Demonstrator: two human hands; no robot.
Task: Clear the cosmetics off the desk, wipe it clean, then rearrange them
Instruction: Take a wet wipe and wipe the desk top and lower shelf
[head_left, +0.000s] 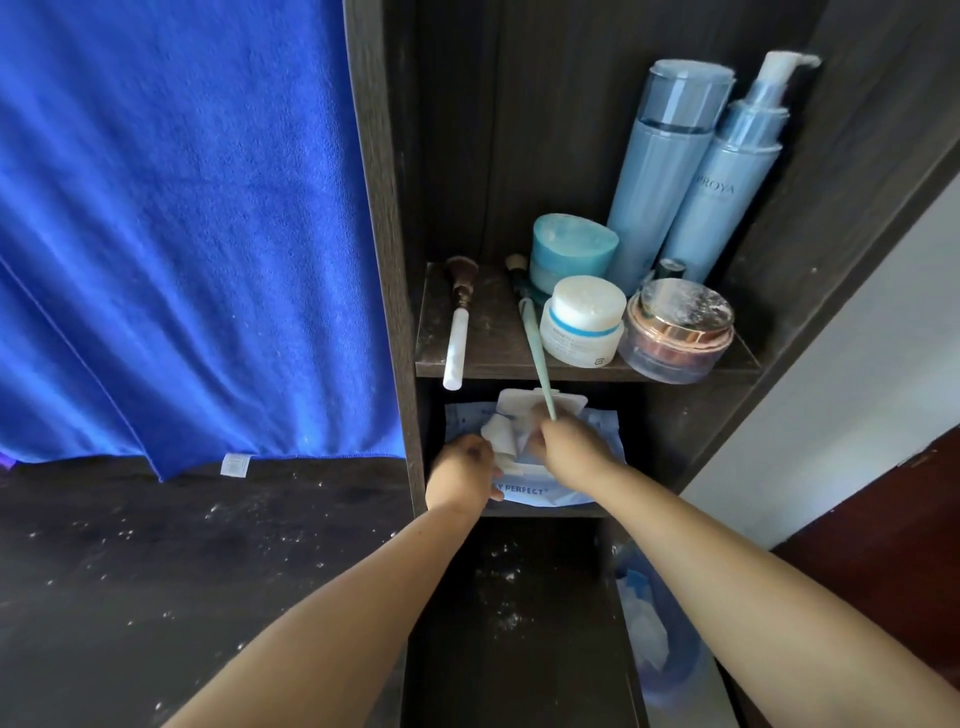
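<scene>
A blue wet-wipe pack lies on the lower shelf of a dark cabinet. My left hand holds the pack down at its left side. My right hand pinches a white wipe sticking out of the pack's opening. On the shelf above stand two tall light-blue bottles, a teal jar, a white jar and a pink-gold jar. A white-handled brush and a green-handled brush lie there too, their handles overhanging the shelf edge.
The dark desk top at the left is speckled with white dust. A blue towel hangs behind it. A blue bin with crumpled tissue stands low at the right, beside a white wall.
</scene>
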